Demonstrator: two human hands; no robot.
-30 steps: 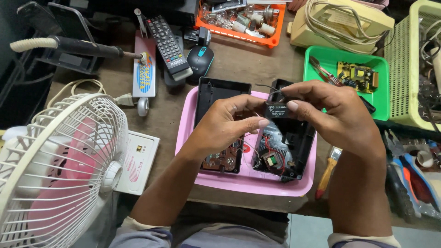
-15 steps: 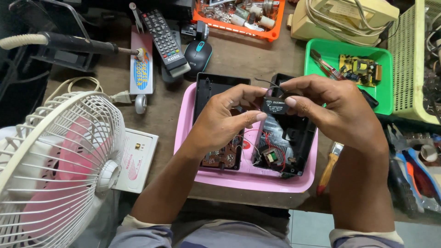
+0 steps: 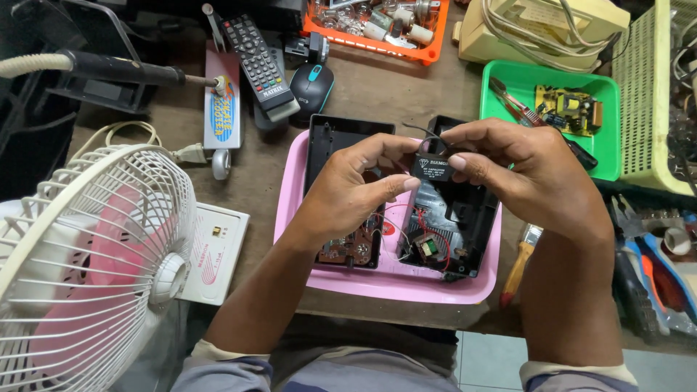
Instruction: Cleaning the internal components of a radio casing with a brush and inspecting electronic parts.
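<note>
Right now both hands meet over the middle of the desk, pinching one small black block-shaped component [image 3: 433,168] between them: the left hand [image 3: 356,190] closes on its left edge with thumb and forefinger, and the right hand [image 3: 526,174] grips its right side from above, fingers curled over it. A thin dark wire arcs up from the top of the component. Held up in the air, the part sits directly above a pink tray [image 3: 396,284], which holds two halves of an opened black casing [image 3: 465,218]; in the left half lies a brown circuit board [image 3: 351,249], in the right a small transformer [image 3: 427,247] with red wires looping around it. Just right of the tray, near the right forearm, lies a tool with an orange handle [image 3: 517,272]. Farther right stands a green tray [image 3: 606,116] holding a small yellowish circuit board [image 3: 570,109], and a pale yellow basket [image 3: 642,109] is just beyond it. At the far edge sit an orange tray [image 3: 367,42] of small parts, a black remote control [image 3: 258,65] and a black computer mouse [image 3: 312,83]. Far left, a soldering iron [image 3: 123,70] lies on its side, and a white desk fan [image 3: 94,268] with pink blades fills the near left corner
</note>
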